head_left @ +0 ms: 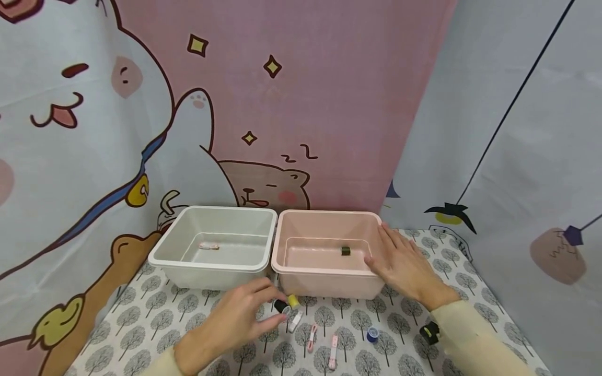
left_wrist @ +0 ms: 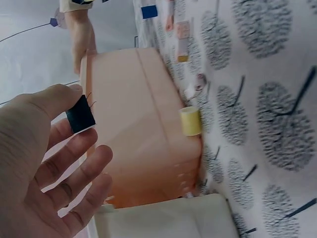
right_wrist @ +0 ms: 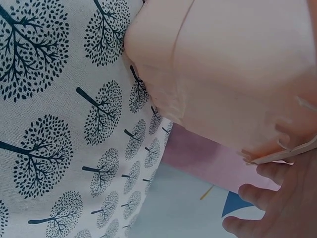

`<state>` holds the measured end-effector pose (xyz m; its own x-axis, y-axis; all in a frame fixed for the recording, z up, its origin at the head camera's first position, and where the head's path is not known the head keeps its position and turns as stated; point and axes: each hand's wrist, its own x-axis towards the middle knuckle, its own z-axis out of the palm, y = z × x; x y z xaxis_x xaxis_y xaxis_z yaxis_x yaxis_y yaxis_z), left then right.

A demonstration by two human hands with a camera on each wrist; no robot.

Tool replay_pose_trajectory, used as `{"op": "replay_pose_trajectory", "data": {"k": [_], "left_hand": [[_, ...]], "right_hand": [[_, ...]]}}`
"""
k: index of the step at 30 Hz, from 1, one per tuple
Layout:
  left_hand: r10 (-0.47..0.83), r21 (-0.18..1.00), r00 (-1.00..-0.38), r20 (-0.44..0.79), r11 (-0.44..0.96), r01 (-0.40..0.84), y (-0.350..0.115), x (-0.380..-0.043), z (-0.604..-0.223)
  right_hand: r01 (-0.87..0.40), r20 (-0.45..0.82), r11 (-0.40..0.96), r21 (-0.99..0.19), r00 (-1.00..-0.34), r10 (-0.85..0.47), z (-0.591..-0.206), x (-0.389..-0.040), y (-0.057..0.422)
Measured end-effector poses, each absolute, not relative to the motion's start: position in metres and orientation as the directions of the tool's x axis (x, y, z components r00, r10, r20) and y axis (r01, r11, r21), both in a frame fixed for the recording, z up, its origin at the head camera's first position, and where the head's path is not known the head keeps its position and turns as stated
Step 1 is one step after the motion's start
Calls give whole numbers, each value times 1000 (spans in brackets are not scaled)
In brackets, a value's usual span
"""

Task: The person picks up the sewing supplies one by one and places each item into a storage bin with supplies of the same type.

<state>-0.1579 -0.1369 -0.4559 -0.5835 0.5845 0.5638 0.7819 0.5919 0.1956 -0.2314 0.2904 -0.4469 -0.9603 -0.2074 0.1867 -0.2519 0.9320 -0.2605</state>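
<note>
My left hand pinches a black thread spool between thumb and index finger, just in front of the bins; its other fingers are spread. Flat along the right rim of the pink bin rests my right hand, fingers extended, thumb pointing inward. Inside that bin lies a dark green thread spool. A yellow thread spool stands on the cloth near the pink bin's front. Close to it is a small white bundle, with two pink-and-white folded strips and a blue thread spool farther right.
To the left, touching or nearly touching the pink bin, is a white bin with a small pinkish strip inside. A tree-print cloth covers the table. Printed fabric hangs behind. A black object sits by the right sleeve.
</note>
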Motion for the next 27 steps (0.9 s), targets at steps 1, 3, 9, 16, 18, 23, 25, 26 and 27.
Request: {"op": "replay_pose_trajectory", "data": {"k": [1,3,9,16,18,23,25,26,27], "left_hand": [[580,191,-577,576,591,784,-136,-159,-454],[572,192,-563,597,580,792,-134,-162,-449],[542,232,-520,660,511,828,-129,-173,-431],[520,261,-517,680,487,833,-123,-191,-409],[511,279,-527,680,485,829,-121,-198,-401],[497,309,-564,659,505,806,-116,-216,-385],[498,317,-579,646,514,797,-113,-223,-381],[500,320,-584,639,518,793,-112,-227,-380],[501,323,-591,633,522,789,-110,-231,-378]], "right_hand": [[-252,188,932,-261,-960,-208,-447,-231,291],[-253,188,930,-266,-960,-208,-446,-231,291],[-260,194,926,-274,-958,-212,-446,-231,290],[-260,201,929,-264,-957,-211,-449,-232,290],[-264,207,928,-263,-955,-213,-449,-233,289],[-267,213,927,-261,-953,-215,-448,-234,288],[-263,209,929,-261,-955,-212,-448,-233,288],[-261,207,929,-261,-955,-211,-448,-232,288],[-259,204,930,-261,-956,-209,-448,-231,289]]}}
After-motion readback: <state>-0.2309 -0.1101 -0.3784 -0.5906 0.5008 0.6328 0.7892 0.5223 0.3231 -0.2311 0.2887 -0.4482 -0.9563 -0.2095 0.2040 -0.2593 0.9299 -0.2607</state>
